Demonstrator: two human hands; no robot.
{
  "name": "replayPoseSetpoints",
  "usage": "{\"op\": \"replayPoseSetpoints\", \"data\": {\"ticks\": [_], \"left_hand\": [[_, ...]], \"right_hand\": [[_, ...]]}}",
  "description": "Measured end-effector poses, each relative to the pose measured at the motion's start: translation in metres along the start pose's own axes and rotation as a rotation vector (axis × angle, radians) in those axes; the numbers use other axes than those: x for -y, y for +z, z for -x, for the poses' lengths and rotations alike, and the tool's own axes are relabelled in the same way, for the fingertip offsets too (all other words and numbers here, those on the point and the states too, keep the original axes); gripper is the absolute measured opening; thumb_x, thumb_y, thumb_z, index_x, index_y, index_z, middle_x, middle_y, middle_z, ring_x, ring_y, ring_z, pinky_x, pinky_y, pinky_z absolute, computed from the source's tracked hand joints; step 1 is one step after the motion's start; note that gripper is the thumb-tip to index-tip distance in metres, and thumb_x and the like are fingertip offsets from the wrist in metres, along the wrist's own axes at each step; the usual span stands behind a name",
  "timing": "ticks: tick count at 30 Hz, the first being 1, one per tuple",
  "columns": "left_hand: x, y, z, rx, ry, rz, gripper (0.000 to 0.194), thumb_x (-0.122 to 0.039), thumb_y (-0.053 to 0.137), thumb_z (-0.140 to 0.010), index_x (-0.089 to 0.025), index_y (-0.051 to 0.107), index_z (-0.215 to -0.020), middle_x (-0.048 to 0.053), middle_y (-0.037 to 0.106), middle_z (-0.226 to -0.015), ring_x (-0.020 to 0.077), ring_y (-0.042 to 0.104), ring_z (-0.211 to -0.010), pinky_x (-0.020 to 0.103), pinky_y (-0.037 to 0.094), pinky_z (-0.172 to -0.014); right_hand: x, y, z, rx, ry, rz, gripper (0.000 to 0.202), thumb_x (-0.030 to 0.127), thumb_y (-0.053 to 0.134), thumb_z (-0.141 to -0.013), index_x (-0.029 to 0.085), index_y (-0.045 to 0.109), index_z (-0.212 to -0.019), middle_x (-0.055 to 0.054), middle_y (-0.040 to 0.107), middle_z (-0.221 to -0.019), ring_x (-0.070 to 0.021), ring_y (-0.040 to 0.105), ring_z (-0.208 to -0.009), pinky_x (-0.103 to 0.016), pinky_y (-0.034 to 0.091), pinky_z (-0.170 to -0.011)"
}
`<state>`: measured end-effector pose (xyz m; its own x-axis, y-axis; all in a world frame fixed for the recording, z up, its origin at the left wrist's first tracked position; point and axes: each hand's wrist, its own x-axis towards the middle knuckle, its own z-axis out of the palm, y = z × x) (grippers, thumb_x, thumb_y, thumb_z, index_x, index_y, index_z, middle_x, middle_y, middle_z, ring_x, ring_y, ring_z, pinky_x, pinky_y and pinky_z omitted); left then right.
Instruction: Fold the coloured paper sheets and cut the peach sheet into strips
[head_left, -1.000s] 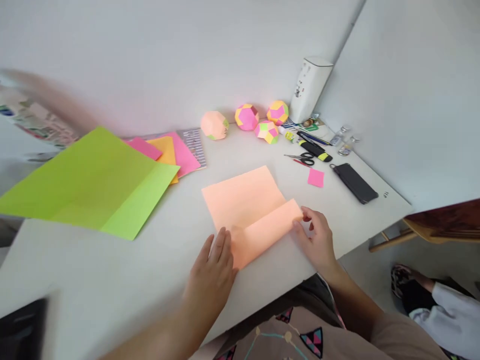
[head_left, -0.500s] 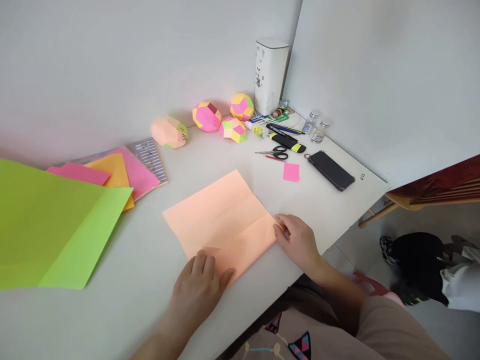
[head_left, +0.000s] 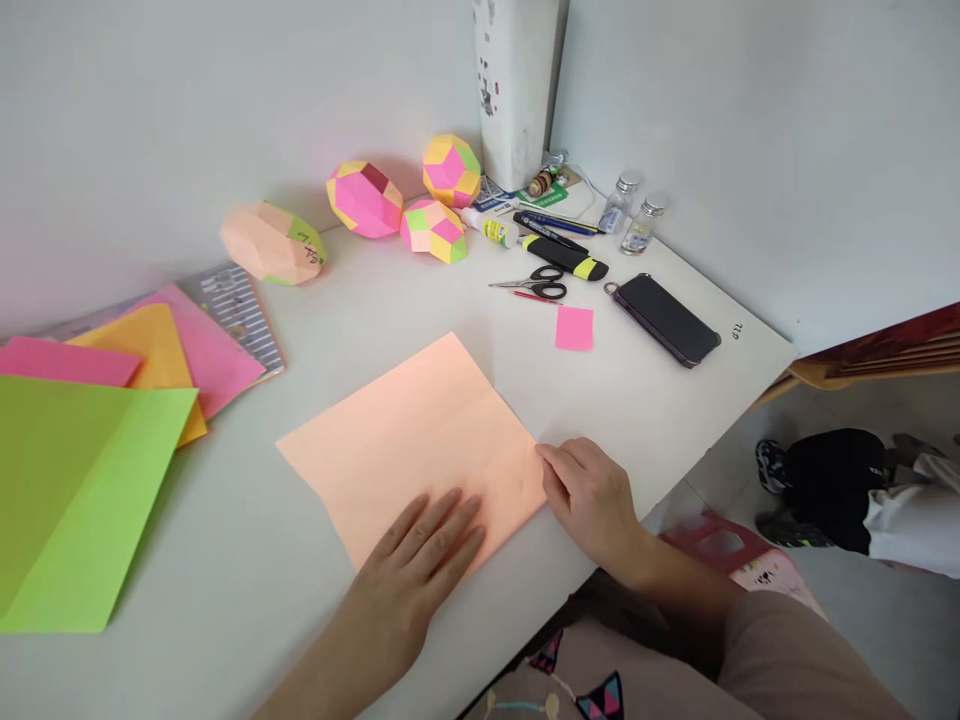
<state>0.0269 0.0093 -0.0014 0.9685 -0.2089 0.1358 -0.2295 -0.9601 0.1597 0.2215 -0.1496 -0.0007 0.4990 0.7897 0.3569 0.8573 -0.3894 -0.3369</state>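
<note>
A folded peach sheet of paper (head_left: 409,440) lies flat on the white table (head_left: 660,400) in front of me. My left hand (head_left: 416,570) rests palm down on its near edge, fingers spread and pressing the fold. My right hand (head_left: 592,495) sits at the sheet's right corner, fingertips touching the paper's edge. Neither hand lifts the sheet.
A large green sheet (head_left: 67,480) and pink and orange papers (head_left: 180,345) lie at the left. Paper polyhedra (head_left: 367,198) stand at the back. Scissors (head_left: 536,287), a marker (head_left: 566,258), a phone (head_left: 664,318), a pink note (head_left: 574,328), small bottles (head_left: 634,215) and a white container (head_left: 514,90) are right.
The raised front flap of the peach sheet has been laid flat. My left hand slid along the near edge, and my right hand came down onto the right corner. The view shifted right.
</note>
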Motion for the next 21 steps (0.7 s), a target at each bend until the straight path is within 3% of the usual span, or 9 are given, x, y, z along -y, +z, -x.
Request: {"op": "replayPoseSetpoints", "data": {"ticks": [4,9,13,17,21], "left_hand": [[-0.003,-0.001,-0.009,-0.098,-0.059,0.056,0.054,0.003,0.035,-0.078,-0.014,0.052,-0.126,0.009,0.051,-0.137,0.0300,0.037,-0.132,0.050,0.032,-0.105],[-0.006,-0.003,-0.028,-0.187,-0.147,0.071,0.027,-0.008,0.048,-0.085,-0.017,0.062,-0.106,0.008,0.067,-0.107,0.0266,0.054,-0.105,0.046,0.040,-0.089],[-0.006,0.001,-0.029,-0.160,-0.219,0.075,0.036,-0.028,0.047,-0.089,-0.017,0.056,-0.123,0.013,0.056,-0.128,0.0301,0.050,-0.107,0.051,0.037,-0.091],[-0.004,0.005,-0.023,-0.028,-0.152,0.059,0.055,-0.030,0.043,-0.090,-0.018,0.033,-0.144,0.010,0.031,-0.151,0.0352,0.028,-0.135,0.059,0.016,-0.109],[-0.002,0.005,-0.024,0.038,-0.126,0.059,0.061,-0.033,0.039,-0.092,-0.021,0.019,-0.149,0.006,0.025,-0.153,0.0356,0.013,-0.142,0.063,0.006,-0.111]], "right_hand": [[-0.001,0.000,0.000,0.024,-0.009,0.004,0.025,0.009,0.043,-0.088,0.013,0.067,-0.095,-0.002,0.052,-0.065,-0.0143,0.047,-0.065,-0.027,0.037,-0.057],[-0.002,-0.001,0.001,0.038,-0.028,0.000,0.027,0.008,0.042,-0.088,0.012,0.066,-0.100,-0.002,0.052,-0.066,-0.0144,0.047,-0.067,-0.027,0.038,-0.058],[-0.002,-0.001,0.001,0.042,-0.051,-0.008,0.027,0.008,0.042,-0.089,0.010,0.065,-0.102,-0.003,0.055,-0.068,-0.0151,0.048,-0.069,-0.027,0.040,-0.059],[-0.002,-0.002,0.001,0.050,-0.049,-0.019,0.027,0.007,0.043,-0.089,0.010,0.065,-0.103,-0.004,0.055,-0.069,-0.0153,0.049,-0.070,-0.027,0.042,-0.060],[-0.002,-0.002,0.002,0.045,-0.053,-0.015,0.026,0.008,0.043,-0.089,0.010,0.065,-0.103,-0.004,0.055,-0.069,-0.0153,0.049,-0.069,-0.027,0.042,-0.060]]}}
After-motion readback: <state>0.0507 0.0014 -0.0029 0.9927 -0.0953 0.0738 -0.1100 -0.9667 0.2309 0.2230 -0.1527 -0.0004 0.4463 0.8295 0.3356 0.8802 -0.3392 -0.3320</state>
